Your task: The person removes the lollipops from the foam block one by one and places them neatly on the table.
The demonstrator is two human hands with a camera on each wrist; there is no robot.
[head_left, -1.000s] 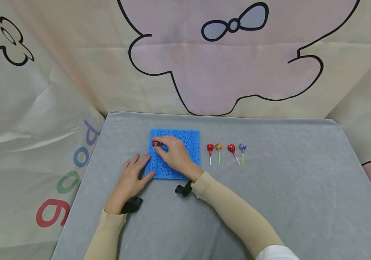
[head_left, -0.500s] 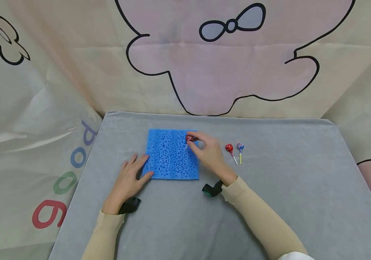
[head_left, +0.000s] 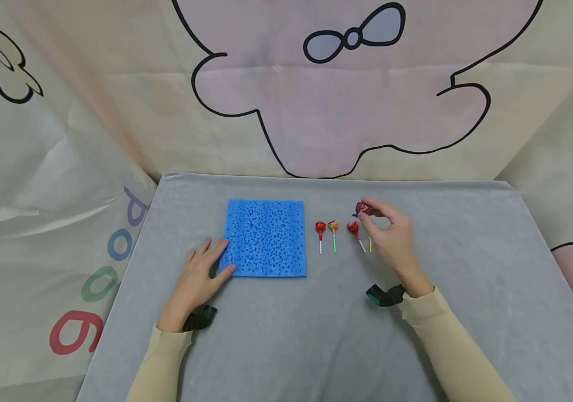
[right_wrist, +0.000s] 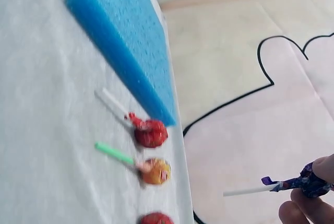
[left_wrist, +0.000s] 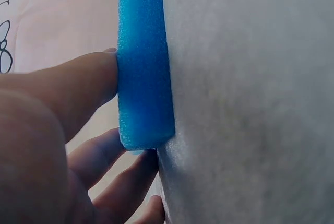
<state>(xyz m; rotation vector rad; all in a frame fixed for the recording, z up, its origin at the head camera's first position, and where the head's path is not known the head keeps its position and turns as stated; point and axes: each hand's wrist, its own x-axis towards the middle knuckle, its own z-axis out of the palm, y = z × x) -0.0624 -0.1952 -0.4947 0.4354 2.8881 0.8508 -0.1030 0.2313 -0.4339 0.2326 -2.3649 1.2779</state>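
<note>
Between thumb and fingertips my right hand (head_left: 392, 231) pinches a lollipop (head_left: 362, 208) in a dark purple and red wrapper. Its white stick points away from the hand in the right wrist view, where the lollipop (right_wrist: 313, 181) shows raised off the table. Below it lie a red lollipop (head_left: 353, 228) with a white stick and another lollipop's yellow stick (head_left: 370, 244), whose head the hand hides. A red lollipop (head_left: 320, 226) and a yellow one (head_left: 333, 225) with a green stick lie further left. My left hand (head_left: 200, 282) rests spread at the blue foam block's (head_left: 266, 237) left edge, thumb and fingers touching it.
A grey cloth covers the table (head_left: 286, 346). Behind it hangs a printed backdrop (head_left: 286, 123), and a side curtain (head_left: 40, 223) with coloured letters hangs at the left. A black wrist camera (head_left: 386, 296) sits at the right wrist.
My right hand has carried the purple-wrapped lollipop rightward, from over the foam block to over the right-hand lollipops. The left hand has stayed at the foam's edge.
</note>
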